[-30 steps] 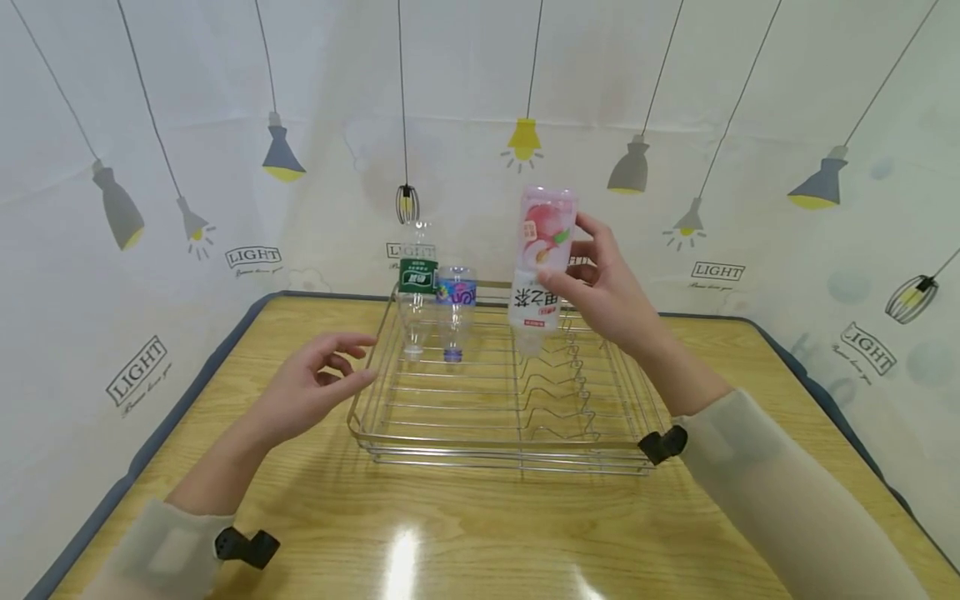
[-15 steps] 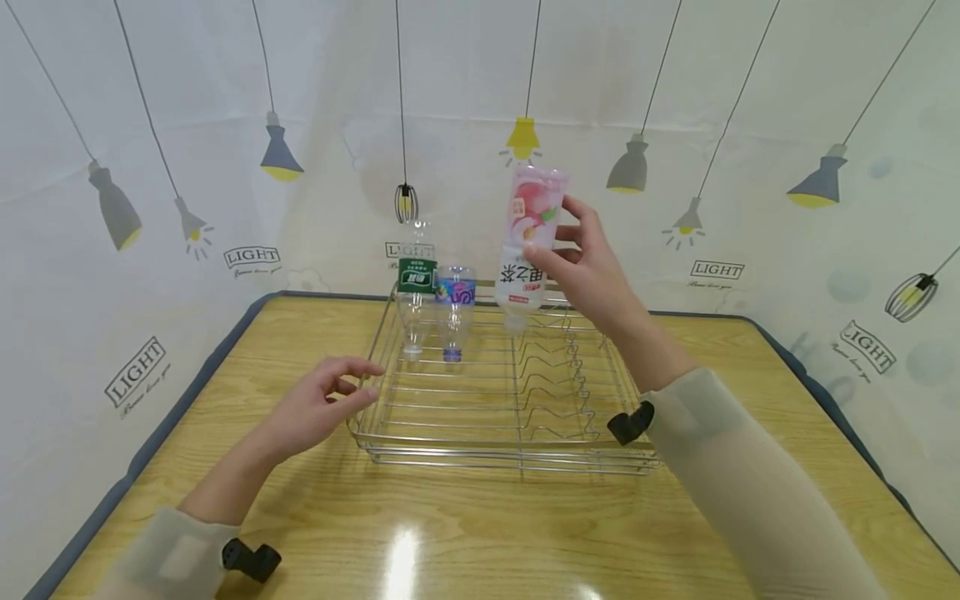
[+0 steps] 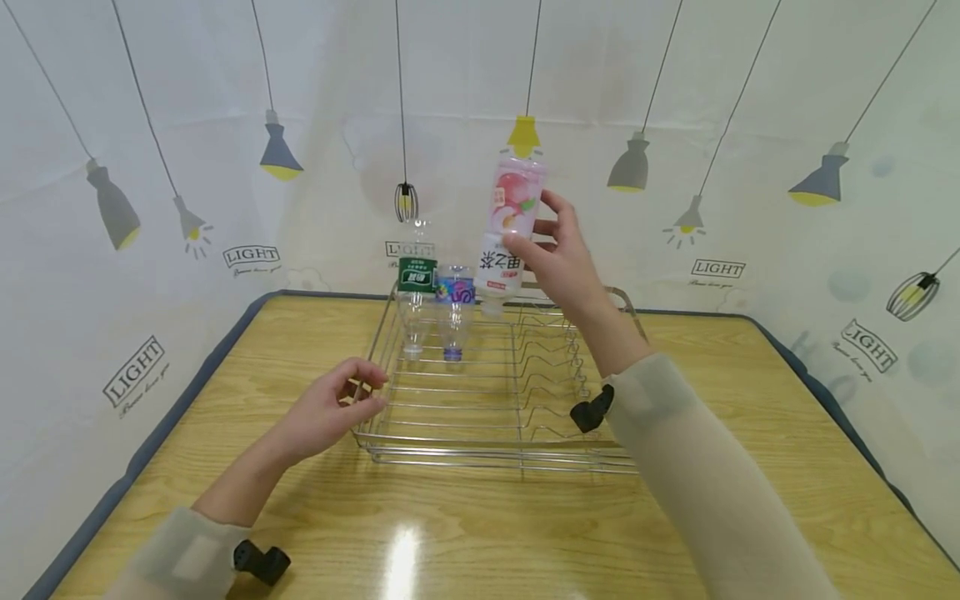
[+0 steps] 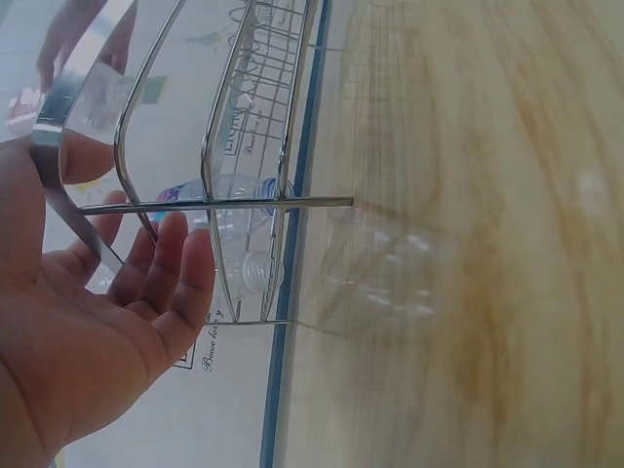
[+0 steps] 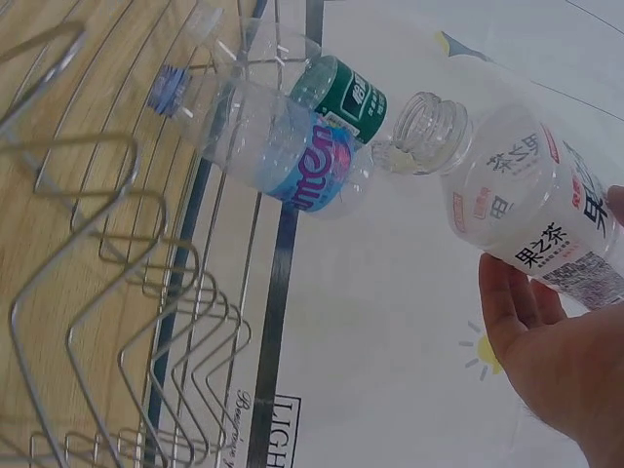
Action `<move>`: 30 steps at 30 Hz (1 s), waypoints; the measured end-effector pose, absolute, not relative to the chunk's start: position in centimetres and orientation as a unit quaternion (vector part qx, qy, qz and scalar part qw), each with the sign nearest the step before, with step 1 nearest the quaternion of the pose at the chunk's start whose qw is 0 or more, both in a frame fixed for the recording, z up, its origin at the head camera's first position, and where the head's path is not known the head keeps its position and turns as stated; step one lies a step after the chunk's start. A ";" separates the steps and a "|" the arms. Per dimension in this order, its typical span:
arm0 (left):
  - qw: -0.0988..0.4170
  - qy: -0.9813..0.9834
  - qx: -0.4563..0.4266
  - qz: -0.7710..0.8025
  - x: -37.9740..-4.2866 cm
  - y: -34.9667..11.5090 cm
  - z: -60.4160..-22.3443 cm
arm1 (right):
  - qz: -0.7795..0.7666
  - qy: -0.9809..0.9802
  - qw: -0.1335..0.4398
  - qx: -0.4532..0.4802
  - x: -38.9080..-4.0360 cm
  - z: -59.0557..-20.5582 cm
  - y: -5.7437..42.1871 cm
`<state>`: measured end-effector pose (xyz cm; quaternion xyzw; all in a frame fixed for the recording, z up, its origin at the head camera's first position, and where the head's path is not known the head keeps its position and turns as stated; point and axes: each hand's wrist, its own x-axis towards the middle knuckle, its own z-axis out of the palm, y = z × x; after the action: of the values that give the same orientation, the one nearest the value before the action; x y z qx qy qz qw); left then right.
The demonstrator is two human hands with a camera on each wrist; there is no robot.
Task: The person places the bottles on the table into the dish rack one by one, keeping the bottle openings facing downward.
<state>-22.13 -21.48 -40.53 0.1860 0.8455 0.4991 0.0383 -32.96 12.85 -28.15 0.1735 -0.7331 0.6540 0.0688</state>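
In the head view my right hand (image 3: pixel 558 254) holds a clear peach tea bottle (image 3: pixel 510 221) upside down above the back of the wire dish rack (image 3: pixel 480 446). Its clear neck (image 5: pixel 429 132) points down and shows no cap in the right wrist view. Two more bottles stand mouth-down in the rack's back left: a clear one with a green label (image 3: pixel 417 275), and a smaller one with a blue and purple label (image 3: pixel 455 289), blue at its neck. My left hand (image 3: pixel 333 412) is at the rack's left side, thumb and fingers curled round the rim (image 4: pixel 60 136).
Zigzag wire dividers (image 3: pixel 551 392) run along the right part of the rack. The rack stands on a wooden table (image 3: pixel 465 525), and a pale backdrop printed with lamps (image 3: pixel 480 75) rises close behind.
My right hand has carried the peach tea bottle left and toward the back, up to near the other two bottles. The left hand has moved right onto the rack's rim.
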 end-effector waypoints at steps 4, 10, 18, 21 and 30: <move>0.044 0.840 0.189 0.506 -22.1 -21.5 -40.6 | 0.662 -0.726 0.069 0.170 -33.4 -28.3 11.8; 0.055 0.834 0.190 0.515 -22.1 -21.5 -40.6 | 0.673 -0.718 0.062 0.164 -33.7 -28.7 10.2; 0.058 0.836 0.183 0.514 -22.0 -21.5 -40.5 | 0.686 -0.710 0.055 0.151 -34.5 -29.6 8.4; 0.059 0.838 0.182 0.512 -21.9 -21.6 -40.4 | 0.692 -0.705 0.055 0.149 -34.8 -30.0 7.9; 0.058 0.839 0.183 0.509 -21.9 -21.5 -40.4 | 0.703 -0.696 0.059 0.137 -35.8 -31.2 7.4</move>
<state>-21.94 -21.52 -40.42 0.1829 0.8388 0.5095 0.0580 -35.77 7.35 -31.18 0.1368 -0.6958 0.7026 0.0587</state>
